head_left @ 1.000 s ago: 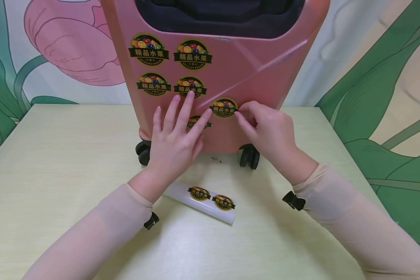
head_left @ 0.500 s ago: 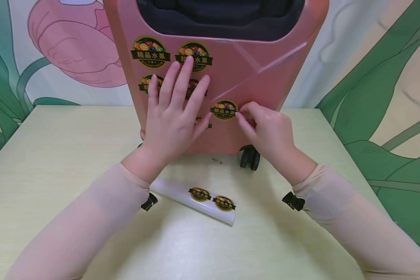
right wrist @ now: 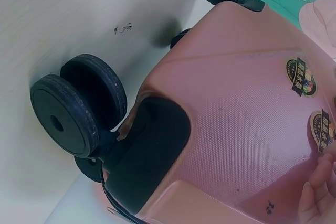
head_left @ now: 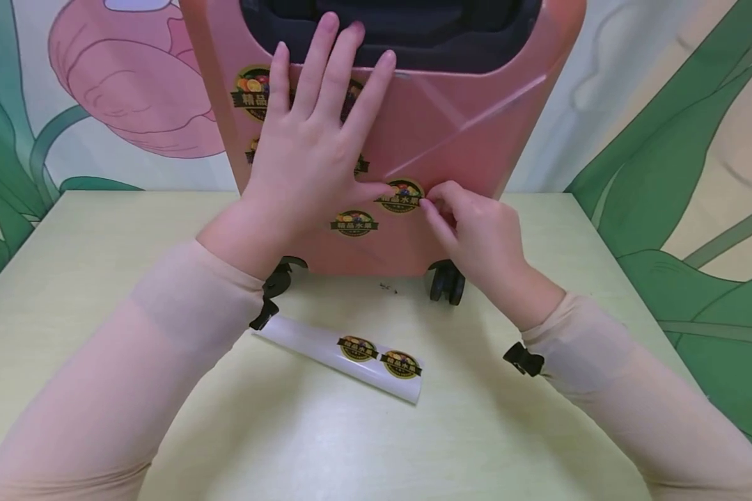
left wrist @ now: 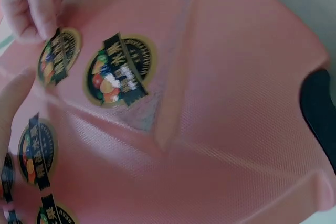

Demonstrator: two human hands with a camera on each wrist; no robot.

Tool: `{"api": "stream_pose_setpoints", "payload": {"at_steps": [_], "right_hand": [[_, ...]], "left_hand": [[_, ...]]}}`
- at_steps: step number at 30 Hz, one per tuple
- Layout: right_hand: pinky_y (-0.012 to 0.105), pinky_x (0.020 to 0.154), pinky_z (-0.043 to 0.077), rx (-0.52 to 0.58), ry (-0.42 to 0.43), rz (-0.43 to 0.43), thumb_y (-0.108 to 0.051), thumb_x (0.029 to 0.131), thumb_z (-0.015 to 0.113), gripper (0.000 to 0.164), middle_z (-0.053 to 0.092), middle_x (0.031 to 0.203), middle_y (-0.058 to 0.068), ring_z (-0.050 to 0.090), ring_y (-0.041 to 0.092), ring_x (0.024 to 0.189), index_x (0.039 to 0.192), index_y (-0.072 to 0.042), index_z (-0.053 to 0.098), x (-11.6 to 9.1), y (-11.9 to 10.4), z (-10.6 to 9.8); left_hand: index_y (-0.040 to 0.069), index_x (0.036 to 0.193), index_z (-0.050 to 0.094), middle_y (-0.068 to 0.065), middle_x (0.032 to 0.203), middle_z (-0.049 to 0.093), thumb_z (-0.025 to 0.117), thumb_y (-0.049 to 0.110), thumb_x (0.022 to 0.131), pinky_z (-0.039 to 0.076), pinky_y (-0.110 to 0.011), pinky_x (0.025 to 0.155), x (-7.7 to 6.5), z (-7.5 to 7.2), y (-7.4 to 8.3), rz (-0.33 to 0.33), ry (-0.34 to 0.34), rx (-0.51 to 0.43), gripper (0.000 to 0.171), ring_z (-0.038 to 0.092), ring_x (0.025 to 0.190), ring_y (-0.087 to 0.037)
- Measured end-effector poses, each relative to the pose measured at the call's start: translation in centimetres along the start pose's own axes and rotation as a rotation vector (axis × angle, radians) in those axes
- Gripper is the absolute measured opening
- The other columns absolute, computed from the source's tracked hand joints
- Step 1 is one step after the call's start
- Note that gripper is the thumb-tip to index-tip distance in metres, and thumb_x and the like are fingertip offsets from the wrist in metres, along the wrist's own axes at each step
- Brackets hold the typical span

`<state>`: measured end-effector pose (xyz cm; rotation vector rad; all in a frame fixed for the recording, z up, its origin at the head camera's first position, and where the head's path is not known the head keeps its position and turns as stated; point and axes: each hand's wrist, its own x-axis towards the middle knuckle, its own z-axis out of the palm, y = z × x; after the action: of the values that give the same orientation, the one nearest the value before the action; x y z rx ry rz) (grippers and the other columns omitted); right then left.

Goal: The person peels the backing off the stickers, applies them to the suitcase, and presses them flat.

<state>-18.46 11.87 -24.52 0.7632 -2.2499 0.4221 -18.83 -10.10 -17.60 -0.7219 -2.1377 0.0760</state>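
An upright pink suitcase (head_left: 451, 104) stands in front of me, with several round fruit-picture stickers on it. My right hand (head_left: 479, 229) pinches the right edge of one sticker (head_left: 402, 198) low on the case between thumb and forefinger. In the right wrist view, fingertips (right wrist: 320, 182) meet that sticker's edge. Spread flat over the upper left stickers is my left hand (head_left: 313, 160), its fingertips reaching the dark handle recess (head_left: 451, 49). Its thumb stretches to the left side of the pinched sticker. Another sticker (head_left: 354, 224) lies below and left of it.
A white sticker strip (head_left: 313, 349) bearing two stickers lies on the pale table (head_left: 476, 417) before the case. Black wheels (head_left: 448, 284) support the suitcase. Behind stands a wall painted with green leaves (head_left: 683, 174) and a pink shape (head_left: 138, 76).
My left hand has slid up the suitcase, from the lower stickers to the handle recess. The lowest sticker has come into full view. My right hand stays at the same sticker's edge.
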Motion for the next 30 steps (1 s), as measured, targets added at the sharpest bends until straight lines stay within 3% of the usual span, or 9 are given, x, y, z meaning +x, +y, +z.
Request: {"api": "stream_pose_setpoints", "payload": {"at_steps": [6,19,26,30], "right_hand": [[0.033,0.046,0.041,-0.001,0.006,0.008,-0.017,0.088,0.065,0.015,0.059,0.064,0.006,0.050,0.017,0.052,0.088,-0.003,0.062,-0.05,0.08,0.12],[0.031,0.042,0.038,-0.056,0.028,-0.018,-0.020,0.088,0.063,0.016,0.057,0.061,0.005,0.048,0.016,0.050,0.086,-0.003,0.062,0.15,0.11,0.08],[0.032,0.038,0.035,-0.157,0.051,-0.045,-0.023,0.089,0.061,0.020,0.054,0.057,0.004,0.047,0.017,0.045,0.084,-0.004,0.059,0.28,0.15,0.04],[0.032,0.038,0.033,-0.171,0.083,-0.063,-0.023,0.088,0.063,0.022,0.052,0.056,0.005,0.046,0.018,0.044,0.079,-0.003,0.058,0.10,0.30,0.05]], "left_hand": [[0.011,0.150,0.013,-0.023,0.151,0.010,0.068,0.070,0.064,-0.005,-0.056,0.107,0.01,0.59,0.45,-0.010,-0.043,0.030,0.118,0.002,0.140,-0.037],[0.013,0.150,0.016,-0.024,0.150,0.013,0.064,0.064,0.072,-0.002,-0.056,0.107,0.08,0.69,0.41,0.008,0.004,0.044,0.105,0.005,0.139,-0.038],[0.012,0.147,0.024,-0.023,0.146,0.023,0.064,0.056,0.078,0.003,-0.054,0.108,0.29,0.38,0.04,0.038,0.088,-0.004,0.091,0.013,0.137,-0.036],[0.007,0.147,0.023,-0.021,0.144,0.026,0.062,0.058,0.079,0.005,-0.051,0.109,0.52,0.22,0.03,0.029,0.101,0.002,0.094,0.016,0.136,-0.034]]}}
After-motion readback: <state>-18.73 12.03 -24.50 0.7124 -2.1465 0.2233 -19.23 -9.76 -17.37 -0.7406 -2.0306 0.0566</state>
